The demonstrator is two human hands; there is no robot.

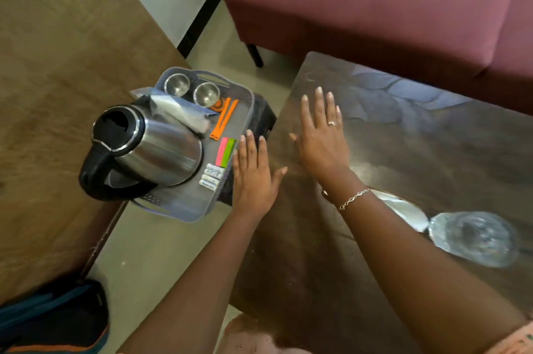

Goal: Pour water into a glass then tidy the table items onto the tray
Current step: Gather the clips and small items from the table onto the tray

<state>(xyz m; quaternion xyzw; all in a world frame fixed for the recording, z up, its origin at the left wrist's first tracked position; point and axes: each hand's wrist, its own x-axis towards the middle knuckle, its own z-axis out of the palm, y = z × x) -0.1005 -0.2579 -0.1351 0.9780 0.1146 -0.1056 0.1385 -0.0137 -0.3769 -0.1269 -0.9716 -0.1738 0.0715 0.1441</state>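
There are one tray (184,214), one kettle (153,149), two steel cups (176,84) (206,94), four white batteries (212,176), two orange strips (223,117), one pink strip (221,152), one green strip (230,151), one glass (476,238) and two hands (253,175) (323,146).

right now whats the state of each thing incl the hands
tray: loaded, beside the table
kettle: upright on the tray, lid shut
steel cups: upright, empty, on the tray
glass: upright on the table, fill unclear
left hand: open, flat, holds nothing
right hand: open, flat, holds nothing
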